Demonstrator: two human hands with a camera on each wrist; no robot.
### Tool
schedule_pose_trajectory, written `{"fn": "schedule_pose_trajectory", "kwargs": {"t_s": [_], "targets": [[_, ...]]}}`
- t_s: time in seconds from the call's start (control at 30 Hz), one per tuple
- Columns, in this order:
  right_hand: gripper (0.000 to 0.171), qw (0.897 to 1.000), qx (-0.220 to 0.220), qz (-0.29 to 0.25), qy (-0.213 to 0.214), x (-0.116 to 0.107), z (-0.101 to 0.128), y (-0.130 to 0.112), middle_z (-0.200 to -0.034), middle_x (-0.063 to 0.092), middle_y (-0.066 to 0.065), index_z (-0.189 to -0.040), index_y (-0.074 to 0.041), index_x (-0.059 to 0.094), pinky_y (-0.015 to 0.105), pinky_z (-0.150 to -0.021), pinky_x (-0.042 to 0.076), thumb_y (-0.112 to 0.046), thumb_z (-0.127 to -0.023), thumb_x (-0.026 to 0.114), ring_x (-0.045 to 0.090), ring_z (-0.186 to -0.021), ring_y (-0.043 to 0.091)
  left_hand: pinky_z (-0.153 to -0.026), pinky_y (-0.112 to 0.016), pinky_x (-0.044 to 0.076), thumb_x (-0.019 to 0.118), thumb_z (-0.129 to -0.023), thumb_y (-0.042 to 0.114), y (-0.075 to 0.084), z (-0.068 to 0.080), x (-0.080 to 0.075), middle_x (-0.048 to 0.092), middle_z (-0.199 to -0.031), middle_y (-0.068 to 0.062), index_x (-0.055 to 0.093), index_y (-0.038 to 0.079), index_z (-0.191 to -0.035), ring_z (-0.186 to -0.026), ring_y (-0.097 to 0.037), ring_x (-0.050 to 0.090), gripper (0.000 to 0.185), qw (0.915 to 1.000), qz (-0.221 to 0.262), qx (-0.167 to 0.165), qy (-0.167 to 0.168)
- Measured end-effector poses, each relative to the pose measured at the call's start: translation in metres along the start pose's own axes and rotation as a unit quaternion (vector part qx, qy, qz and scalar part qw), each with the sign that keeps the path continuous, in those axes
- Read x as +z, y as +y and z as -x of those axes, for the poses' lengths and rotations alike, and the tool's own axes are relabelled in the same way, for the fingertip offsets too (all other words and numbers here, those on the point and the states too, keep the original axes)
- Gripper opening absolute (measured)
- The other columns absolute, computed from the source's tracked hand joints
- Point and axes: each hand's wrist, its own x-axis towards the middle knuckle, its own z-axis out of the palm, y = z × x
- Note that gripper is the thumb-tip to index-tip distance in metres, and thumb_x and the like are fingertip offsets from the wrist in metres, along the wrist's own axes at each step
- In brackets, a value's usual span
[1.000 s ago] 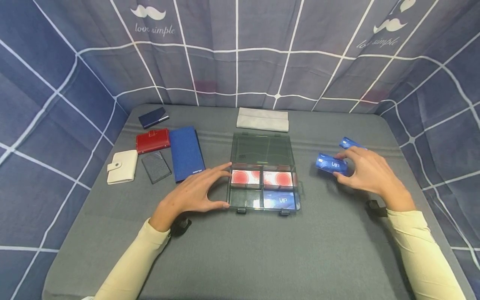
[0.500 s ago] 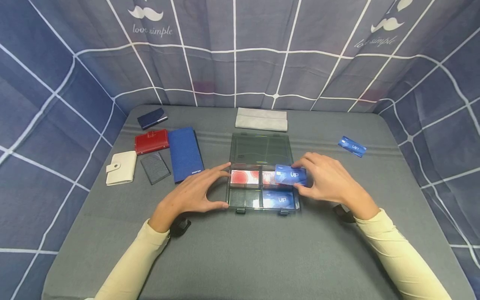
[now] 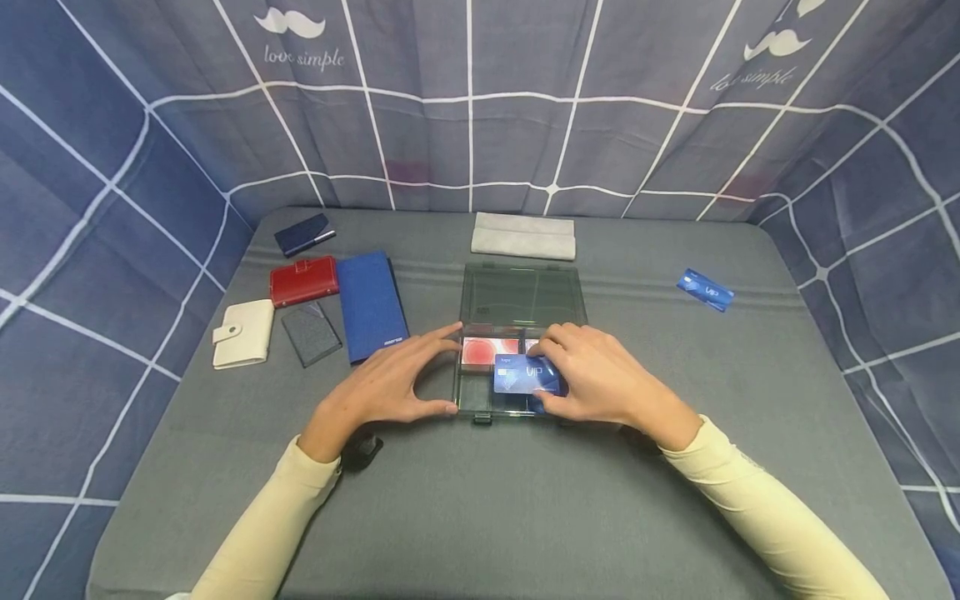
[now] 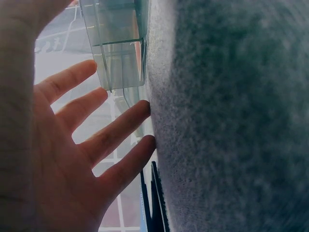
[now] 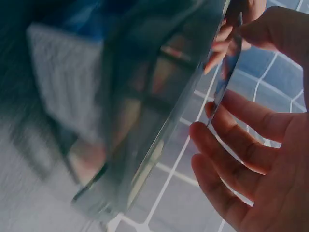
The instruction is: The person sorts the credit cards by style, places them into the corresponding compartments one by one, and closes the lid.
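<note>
A translucent dark-green plastic box [image 3: 476, 398] with compartments lies in the middle of the table, its lid [image 3: 523, 296] laid back. My right hand [image 3: 600, 373] pinches a blue VIP card [image 3: 517, 375] by its right edge, over the front compartments. In the right wrist view the card [image 5: 227, 72] shows edge-on between thumb and fingers. A red-and-white card [image 3: 483, 351] lies in the back left compartment; the back right one is mostly covered by my hand. My left hand [image 3: 390, 379] has its fingers spread, thumb and index tip at the box's left side.
Another blue VIP card [image 3: 705, 289] lies at the right. Behind the box is a pale folded cloth-like piece [image 3: 522, 237]. At left lie a blue booklet [image 3: 371, 307], a red wallet [image 3: 303, 282], a cream wallet [image 3: 243, 334], a clear-grey sleeve [image 3: 311, 334] and a navy case [image 3: 304, 236].
My right hand has picked up a VIP card from the right side and carried it left, over the box's front compartments. My left hand stays at the box's left side.
</note>
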Motion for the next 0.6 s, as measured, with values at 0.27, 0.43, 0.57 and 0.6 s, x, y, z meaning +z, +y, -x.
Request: {"fn": "schedule_pose_trajectory", "kwargs": {"t_s": [0.27,0.43,0.57,0.6], "targets": [[0.048,0.998,-0.049,0.047,0.009,0.009,-0.016,-0.022,-0.109,0.067,0.005,-0.118,-0.01,0.073,0.045,-0.088,0.058,-0.045,-0.087,0.081,0.066,-0.101,0.028,-0.121,-0.062,0.038,0.083,-0.087,0.062,-0.001,0.0,-0.002,0.027,-0.177,0.011,0.055,0.023,-0.157,-0.156,-0.026,0.042,0.084,1.0,0.007,0.003,0.001],[0.048,0.995,-0.067,0.07,0.008,0.016,-0.024,-0.029,-0.109,0.068,0.006,-0.115,-0.01,0.075,0.042,-0.083,0.058,-0.048,-0.087,0.081,0.066,-0.099,0.027,-0.121,-0.062,0.039,0.081,-0.088,0.065,-0.001,0.0,-0.002,0.027,-0.177,0.011,0.055,0.024,-0.157,-0.156,-0.026,0.042,0.084,1.0,0.006,0.005,0.002],[0.049,0.995,-0.067,0.077,0.009,0.019,-0.026,-0.032,-0.111,0.068,0.005,-0.118,-0.011,0.076,0.041,-0.083,0.058,-0.05,-0.088,0.08,0.066,-0.098,0.026,-0.121,-0.062,0.039,0.079,-0.088,0.068,-0.001,0.0,-0.002,0.027,-0.177,0.011,0.054,0.024,-0.157,-0.156,-0.025,0.042,0.085,1.0,0.003,0.008,0.002],[0.049,0.995,-0.067,0.077,0.01,0.019,-0.026,-0.033,-0.112,0.068,0.005,-0.118,-0.012,0.076,0.041,-0.083,0.058,-0.051,-0.089,0.08,0.067,-0.099,0.026,-0.121,-0.061,0.039,0.079,-0.088,0.068,-0.001,0.0,-0.002,0.027,-0.177,0.011,0.054,0.024,-0.157,-0.156,-0.025,0.042,0.086,0.9999,0.003,0.009,0.002]]}}
